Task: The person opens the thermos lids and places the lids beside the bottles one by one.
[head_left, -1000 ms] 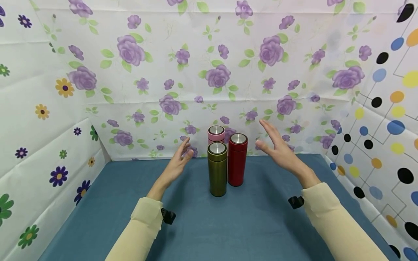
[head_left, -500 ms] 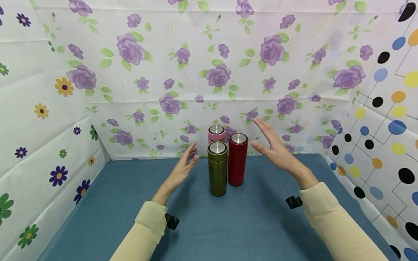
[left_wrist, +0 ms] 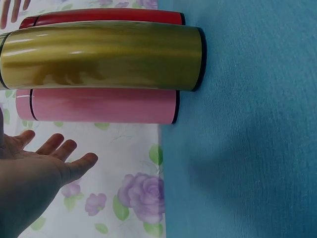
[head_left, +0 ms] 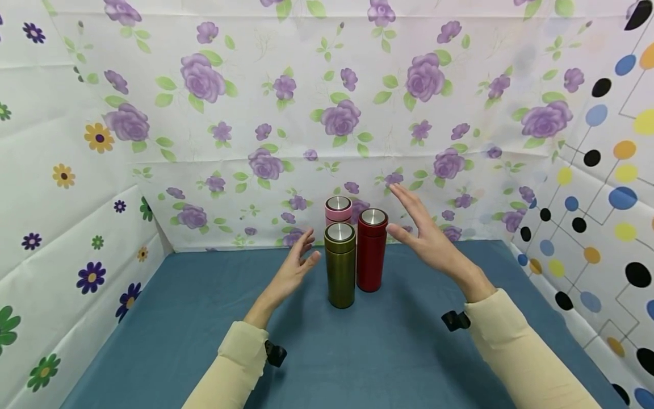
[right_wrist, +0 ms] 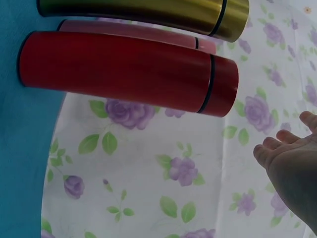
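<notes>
The green vacuum flask (head_left: 340, 275) has the pink flask (head_left: 338, 215) behind it, the red flask (head_left: 372, 258) and the straight-fingered right hand (head_left: 431, 238) to its right, and the left hand (head_left: 290, 274), fingers relaxed, to its left.

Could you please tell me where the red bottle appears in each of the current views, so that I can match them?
Head: the red bottle stands just right of centre, beside the green bottle.
Left wrist: the red bottle is a sideways strip at upper left, partly hidden behind the green bottle.
Right wrist: the red bottle runs sideways across the upper left, below the green bottle.
Shared landmark: the green bottle.
</notes>
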Motion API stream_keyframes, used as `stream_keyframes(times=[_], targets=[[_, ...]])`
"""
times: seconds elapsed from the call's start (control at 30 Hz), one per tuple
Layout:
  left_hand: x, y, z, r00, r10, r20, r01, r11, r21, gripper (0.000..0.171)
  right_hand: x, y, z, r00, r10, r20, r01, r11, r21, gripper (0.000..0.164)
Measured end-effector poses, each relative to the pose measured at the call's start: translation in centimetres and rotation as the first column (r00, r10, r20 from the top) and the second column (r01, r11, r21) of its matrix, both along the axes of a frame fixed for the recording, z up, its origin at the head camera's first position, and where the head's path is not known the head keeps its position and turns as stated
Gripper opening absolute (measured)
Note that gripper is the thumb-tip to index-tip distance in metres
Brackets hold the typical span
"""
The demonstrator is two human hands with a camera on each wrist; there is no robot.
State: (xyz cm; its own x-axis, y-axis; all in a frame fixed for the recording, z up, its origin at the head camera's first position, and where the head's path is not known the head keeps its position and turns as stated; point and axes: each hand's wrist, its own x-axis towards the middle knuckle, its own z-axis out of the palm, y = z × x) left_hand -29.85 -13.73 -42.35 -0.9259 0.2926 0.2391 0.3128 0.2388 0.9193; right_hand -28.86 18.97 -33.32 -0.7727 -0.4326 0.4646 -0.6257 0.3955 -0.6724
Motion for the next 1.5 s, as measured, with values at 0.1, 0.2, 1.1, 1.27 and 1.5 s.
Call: stream_keyframes(times=[0.1,0.2,1.1,1.27,1.5], targets=[[0.0,0.2,-0.1,1.0,-0.007,-0.003,0.007,1.0,0.0,0.074,0.2,-0.3,0.2,1.0,0.001,-0.006,-0.001,1.0,0.003,0.075],[0.2,0.5,0.0,1.0,-0.014,0.003,0.014,1.0,-0.012,0.076,0.3,-0.7,0.2,1.0,0.003,-0.012,-0.003,1.0,0.008,0.074],[0.7,2.4,-0.6,0.998,-0.042,0.045,0.041,0.999,0.019,0.084,1.7,-3.8,-1.3,0.985,0.141,0.101,-0.136,0.989,-0.055,0.072],[0.9,2.7,-0.8,0.998,-0.035,0.044,0.033,0.999,0.03,0.089,1.9,-4.2,-1.4,0.985,0.145,0.091,-0.141,0.989,-0.048,0.071],[0.8,3.0,-1.0,0.999,-0.008,0.038,0.006,0.999,0.052,0.093,2.2,-5.1,-1.9,0.992,0.125,0.004,-0.125,0.992,-0.005,0.071]])
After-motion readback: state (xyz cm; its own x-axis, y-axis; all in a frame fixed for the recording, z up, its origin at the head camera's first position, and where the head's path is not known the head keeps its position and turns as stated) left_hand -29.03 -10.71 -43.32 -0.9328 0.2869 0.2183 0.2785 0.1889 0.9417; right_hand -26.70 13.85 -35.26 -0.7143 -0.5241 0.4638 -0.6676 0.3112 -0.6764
